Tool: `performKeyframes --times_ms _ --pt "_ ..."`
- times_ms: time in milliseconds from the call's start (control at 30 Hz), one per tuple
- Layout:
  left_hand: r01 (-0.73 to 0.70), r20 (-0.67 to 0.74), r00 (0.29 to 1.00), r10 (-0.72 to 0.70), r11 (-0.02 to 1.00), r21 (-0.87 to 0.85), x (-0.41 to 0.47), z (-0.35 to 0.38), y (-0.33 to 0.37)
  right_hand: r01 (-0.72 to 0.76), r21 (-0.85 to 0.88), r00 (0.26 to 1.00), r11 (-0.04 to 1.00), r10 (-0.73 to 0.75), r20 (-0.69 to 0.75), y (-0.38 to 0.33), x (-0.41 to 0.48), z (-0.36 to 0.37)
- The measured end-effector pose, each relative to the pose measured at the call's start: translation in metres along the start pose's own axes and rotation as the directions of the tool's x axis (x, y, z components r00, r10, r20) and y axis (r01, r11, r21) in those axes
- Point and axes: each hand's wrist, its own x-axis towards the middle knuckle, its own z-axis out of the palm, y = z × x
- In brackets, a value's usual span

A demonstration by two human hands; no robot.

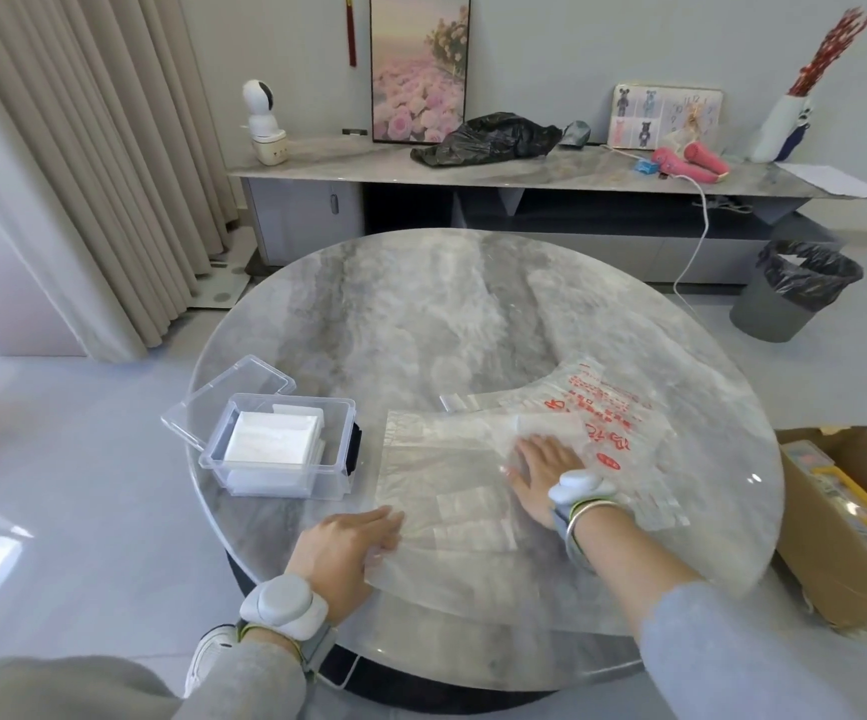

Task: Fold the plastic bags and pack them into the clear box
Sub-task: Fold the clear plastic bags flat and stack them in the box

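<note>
right hand flat, fingers straight, pressing plastic bag under it on surface; left hand flat on bag's near corner. clear box beyond left hand, holding folded white bags.

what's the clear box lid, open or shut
Open: the lid leans back behind the clear box, a white folded stack visible inside.
</note>
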Motion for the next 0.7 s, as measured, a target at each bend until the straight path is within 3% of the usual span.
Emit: performKeyframes --times_ms 133,267,333,400,533,700 --pt "0.038 0.065 0.997 -0.039 0.999 0.011 0.0 -0.002 0.002 -0.225 0.173 0.974 0.959 0.227 0.007 0.034 0.007 -0.015" --pt "0.062 0.093 0.994 -0.061 0.998 -0.009 0.001 0.002 -0.003 -0.294 -0.046 0.954 0.955 0.29 -0.079 0.06 0.004 -0.015" --pt "0.066 0.106 0.992 -0.064 0.998 -0.011 0.003 -0.001 0.0 -0.204 -0.104 0.976 0.973 0.194 -0.094 0.054 -0.004 -0.012" --pt "0.075 0.074 0.995 -0.073 0.997 -0.025 0.004 -0.003 0.003 -0.019 -0.095 0.997 0.995 0.012 -0.074 0.03 -0.026 -0.009" --pt "0.102 0.132 0.986 -0.099 0.995 -0.01 0.006 -0.011 0.008 0.34 0.084 0.94 0.937 -0.341 0.002 -0.025 -0.073 -0.011" --pt "0.106 0.275 0.956 -0.102 0.994 0.001 0.003 -0.017 0.013 0.48 0.02 0.876 0.877 -0.481 0.04 -0.047 -0.113 -0.003"
